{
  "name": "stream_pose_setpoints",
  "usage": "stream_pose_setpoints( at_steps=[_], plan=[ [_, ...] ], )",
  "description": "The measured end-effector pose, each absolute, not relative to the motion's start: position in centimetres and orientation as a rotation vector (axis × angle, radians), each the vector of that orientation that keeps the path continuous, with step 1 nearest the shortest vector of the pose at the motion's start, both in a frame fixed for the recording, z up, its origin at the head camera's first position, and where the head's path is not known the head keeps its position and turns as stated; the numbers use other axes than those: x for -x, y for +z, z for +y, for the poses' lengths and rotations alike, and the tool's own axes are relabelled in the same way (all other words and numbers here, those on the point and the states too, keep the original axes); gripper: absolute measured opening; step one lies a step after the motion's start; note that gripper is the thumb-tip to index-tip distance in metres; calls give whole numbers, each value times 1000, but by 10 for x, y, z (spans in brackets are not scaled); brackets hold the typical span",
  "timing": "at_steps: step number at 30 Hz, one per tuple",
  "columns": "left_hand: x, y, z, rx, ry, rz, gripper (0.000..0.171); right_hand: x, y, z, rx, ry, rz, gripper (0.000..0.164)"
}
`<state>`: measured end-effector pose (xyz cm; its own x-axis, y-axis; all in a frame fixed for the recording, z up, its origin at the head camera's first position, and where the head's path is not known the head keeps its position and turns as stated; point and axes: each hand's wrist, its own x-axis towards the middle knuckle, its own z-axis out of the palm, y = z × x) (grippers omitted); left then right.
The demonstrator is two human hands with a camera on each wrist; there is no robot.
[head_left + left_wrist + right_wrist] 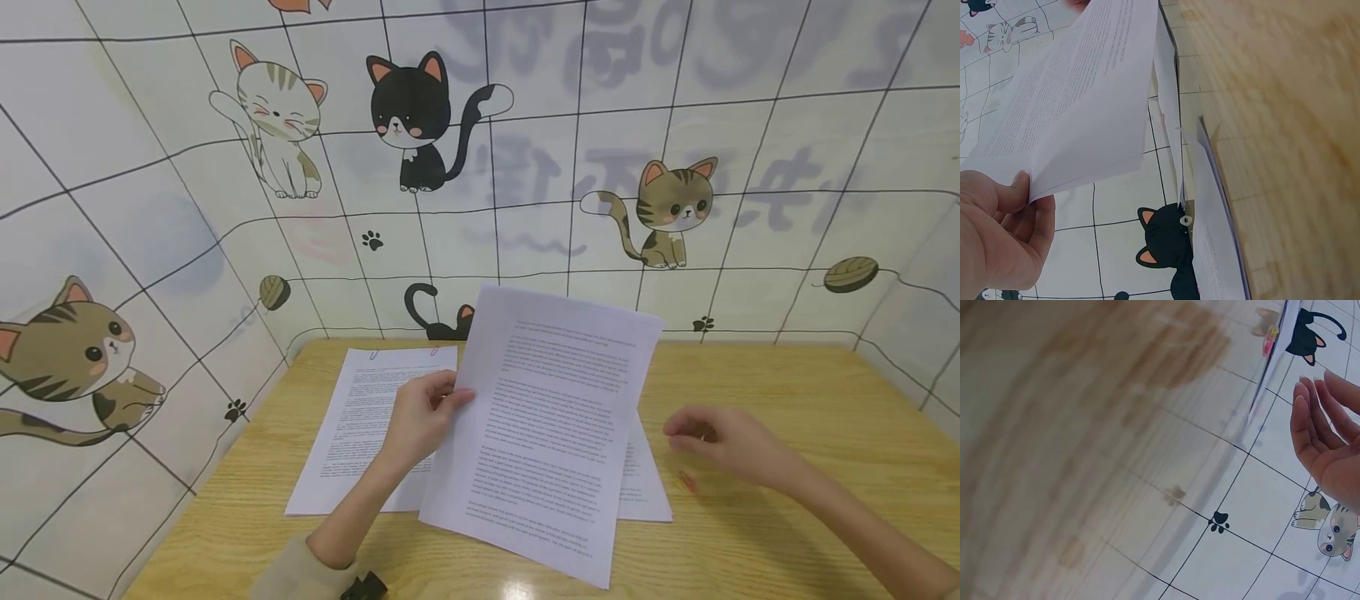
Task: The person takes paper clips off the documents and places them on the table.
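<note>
Left hand [422,418] pinches raised paper [543,437] at left edge, likely for readability; right hand [723,442] empty, fingers loosely bunched.

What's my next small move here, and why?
Probably bring your right hand to the free right edge of the raised paper to steady it. Only your left hand pinches it, at the left edge, while the right hand appears empty, off the opposite side.

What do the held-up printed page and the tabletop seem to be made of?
The printed page looks like plain matte paper: thin, bending where pinched. The tabletop could be wood or wood-look laminate; it shows yellowish grain and a glossy finish, reflecting a paw print.
</note>
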<state>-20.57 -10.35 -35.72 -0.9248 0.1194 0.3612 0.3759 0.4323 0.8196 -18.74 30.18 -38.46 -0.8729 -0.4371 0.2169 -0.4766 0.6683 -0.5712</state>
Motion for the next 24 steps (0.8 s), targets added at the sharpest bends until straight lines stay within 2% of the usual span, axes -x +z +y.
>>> stream_pose_setpoints(
  at_steps=[7,24],
  plan=[
    [205,-357,-104,438,-1493,-2432,11,184,-373,298,-650,1146,-2742,21],
    [206,-354,-105,410,-1494,-2452,9,180,-348,277,-725,1363,-2536,23]
  ],
)
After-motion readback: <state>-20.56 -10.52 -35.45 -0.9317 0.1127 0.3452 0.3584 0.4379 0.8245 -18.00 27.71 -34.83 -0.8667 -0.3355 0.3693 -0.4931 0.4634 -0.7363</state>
